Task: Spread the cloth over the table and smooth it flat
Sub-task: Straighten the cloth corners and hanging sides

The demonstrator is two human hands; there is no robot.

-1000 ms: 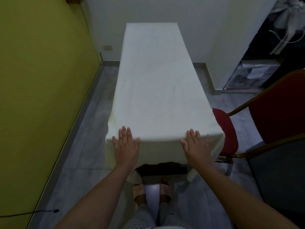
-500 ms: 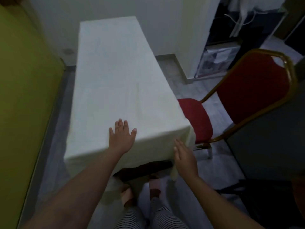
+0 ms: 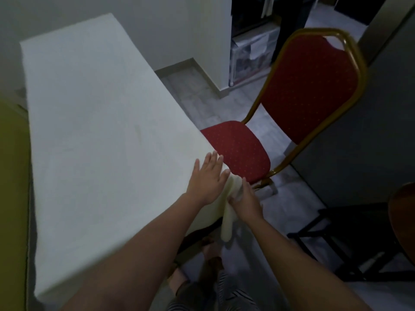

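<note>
1. Cloth (image 3: pixel 101 135) covers the table, lying flat, its near right corner hanging off the edge.
2. Left hand (image 3: pixel 207 178) rests flat on that corner, fingers spread.
3. Right hand (image 3: pixel 246 199) pinches the hanging fold just below.
4. Red chair (image 3: pixel 238 151) stands beside the corner.

Dim, flat indoor light; cloth (image 3: pixel 101 135) brightest. Soft motion blur throughout, wide-angle bending toward edges beyond the cloth.
</note>
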